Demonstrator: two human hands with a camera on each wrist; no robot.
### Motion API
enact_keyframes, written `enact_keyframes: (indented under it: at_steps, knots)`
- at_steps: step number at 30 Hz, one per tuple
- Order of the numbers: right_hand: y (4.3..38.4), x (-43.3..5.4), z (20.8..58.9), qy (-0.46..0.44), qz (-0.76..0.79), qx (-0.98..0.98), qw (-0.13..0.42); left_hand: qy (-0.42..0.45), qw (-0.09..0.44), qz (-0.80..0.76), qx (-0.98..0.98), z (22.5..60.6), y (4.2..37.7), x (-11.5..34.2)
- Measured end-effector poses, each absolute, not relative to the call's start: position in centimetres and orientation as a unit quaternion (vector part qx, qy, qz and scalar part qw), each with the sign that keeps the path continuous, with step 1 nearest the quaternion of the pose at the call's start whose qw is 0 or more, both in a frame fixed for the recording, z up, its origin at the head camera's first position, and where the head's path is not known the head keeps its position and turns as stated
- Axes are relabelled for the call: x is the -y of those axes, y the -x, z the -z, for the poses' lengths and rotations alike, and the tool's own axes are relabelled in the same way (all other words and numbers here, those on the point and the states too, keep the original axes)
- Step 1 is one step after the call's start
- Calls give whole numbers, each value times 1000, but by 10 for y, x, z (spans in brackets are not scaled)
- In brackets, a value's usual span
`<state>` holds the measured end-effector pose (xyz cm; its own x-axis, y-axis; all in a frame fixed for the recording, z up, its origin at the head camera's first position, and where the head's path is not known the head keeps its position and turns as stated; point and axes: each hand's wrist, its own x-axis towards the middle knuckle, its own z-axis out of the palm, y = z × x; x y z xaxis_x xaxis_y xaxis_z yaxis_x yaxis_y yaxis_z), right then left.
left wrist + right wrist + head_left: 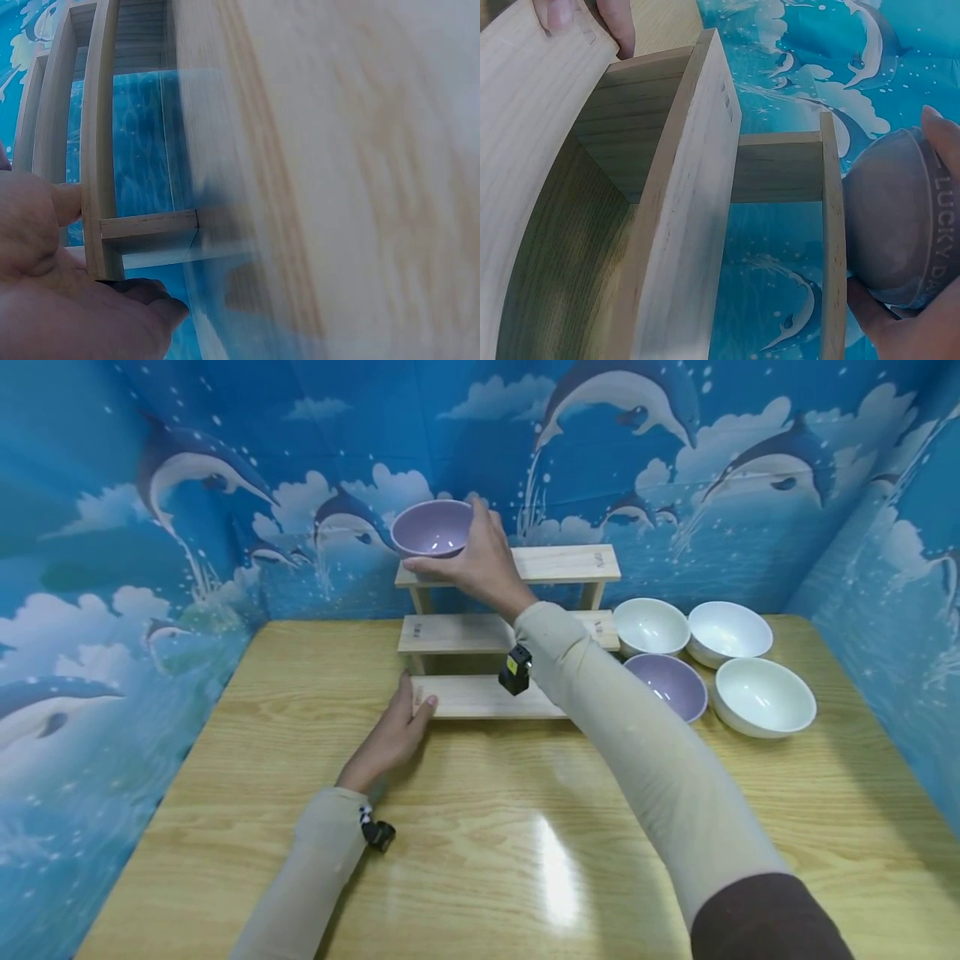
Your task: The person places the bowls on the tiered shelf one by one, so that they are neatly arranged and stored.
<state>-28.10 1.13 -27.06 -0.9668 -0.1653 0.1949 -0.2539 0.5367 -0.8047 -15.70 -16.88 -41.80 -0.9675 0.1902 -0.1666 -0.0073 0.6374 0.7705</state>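
A purple bowl (433, 527) is at the left end of the top step of a three-step wooden rack (480, 633). My right hand (489, 560) grips this bowl from its right side, thumb low at the front and fingers round the far side. In the right wrist view the bowl (889, 221) shows its underside and raised lettering, right against the top board. Down at the left end of the lowest step, my left hand (390, 735) holds the board, its thumb on one side and fingers on the other. The left wrist view shows that hand (82, 292) round the board's end.
Right of the rack stand another purple bowl (671, 685), partly behind my right sleeve, and pale bowls: one pale green (651, 625), one white (729, 631), one pale green in front (763, 695). Dolphin-printed cloth (360, 435) surrounds the wooden table (465, 827).
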Motion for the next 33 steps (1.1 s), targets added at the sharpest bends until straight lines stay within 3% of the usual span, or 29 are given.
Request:
enact_keyframes:
  at_steps: [17, 33]
  knots:
    - [271, -20, 269, -123, -475, 871, 34, -56, 113, -427, -896, 417, 157, 168]
    - [254, -33, 273, -148, -466, 871, 61, -52, 129, -435, -890, 416, 157, 168]
